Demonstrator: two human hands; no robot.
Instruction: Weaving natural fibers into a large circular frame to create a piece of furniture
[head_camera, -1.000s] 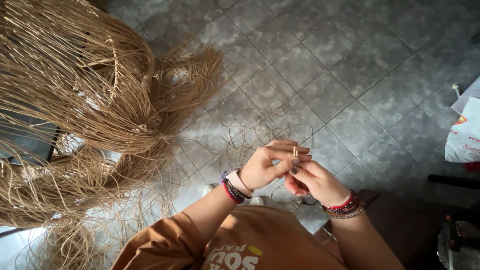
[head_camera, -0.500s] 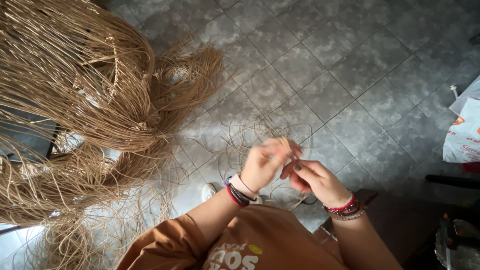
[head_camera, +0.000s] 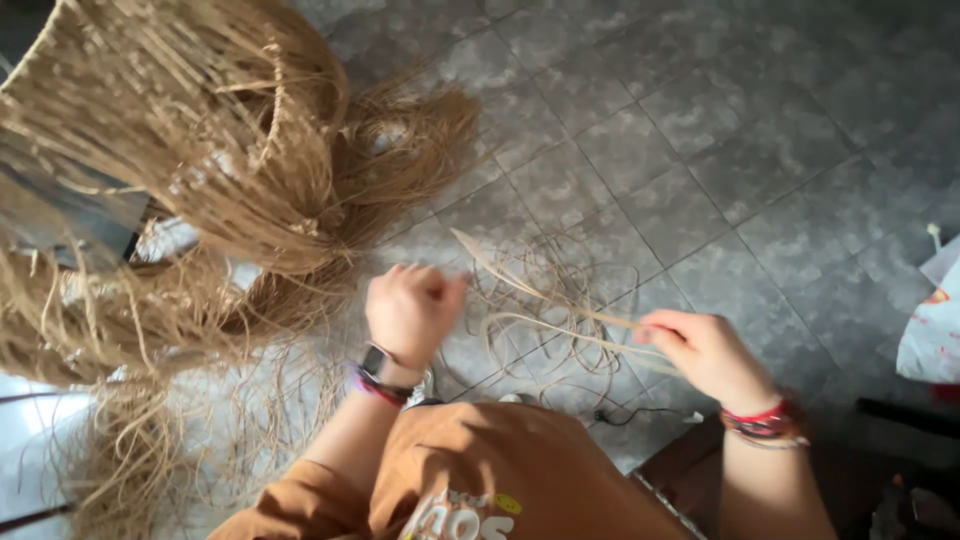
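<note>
My right hand (head_camera: 700, 352) is pinched on a few long tan straw strands (head_camera: 560, 318) that run up and to the left across the tiled floor. My left hand (head_camera: 412, 308) is curled into a fist about a hand's width left of the strands, motion-blurred. No strand shows clearly inside it. A watch and bracelets sit on my left wrist, red and beaded bands on my right. My orange shirt fills the bottom centre.
A big mass of dried tan fibre (head_camera: 190, 170) hangs and spreads over the left side, with loose wisps on the grey tiled floor (head_camera: 700, 130). A white plastic bag (head_camera: 935, 330) lies at the right edge. A thin dark cable (head_camera: 620, 415) rests near my feet.
My hands, which were together working one strand, have pulled apart: the left moved left, the right moved right with the strands. The camera view has shifted closer.
</note>
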